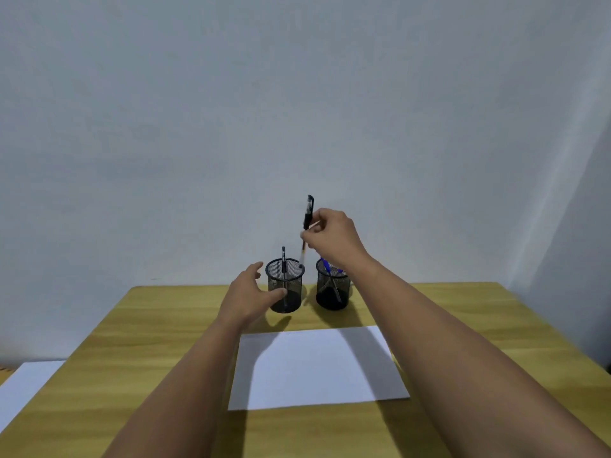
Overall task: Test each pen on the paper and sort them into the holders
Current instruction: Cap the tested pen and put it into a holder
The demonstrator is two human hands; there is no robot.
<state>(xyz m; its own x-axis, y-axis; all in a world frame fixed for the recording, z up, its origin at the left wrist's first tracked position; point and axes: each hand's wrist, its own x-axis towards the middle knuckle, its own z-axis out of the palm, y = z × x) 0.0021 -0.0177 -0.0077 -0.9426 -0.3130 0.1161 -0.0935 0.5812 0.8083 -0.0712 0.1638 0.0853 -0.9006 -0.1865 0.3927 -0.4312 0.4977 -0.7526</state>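
The pen's (308,217) lower end blurs above the left holder's (285,285) rim, and my right hand (330,236) hides its middle where my fingers pinch it, held upright. My left hand (250,297) reaches to that holder's near side, fingers loosely spread, thumb touching the mesh. The right holder (332,289) holds blue pens (327,267); the paper (317,368) lies nearer me on the worktop (132,375).
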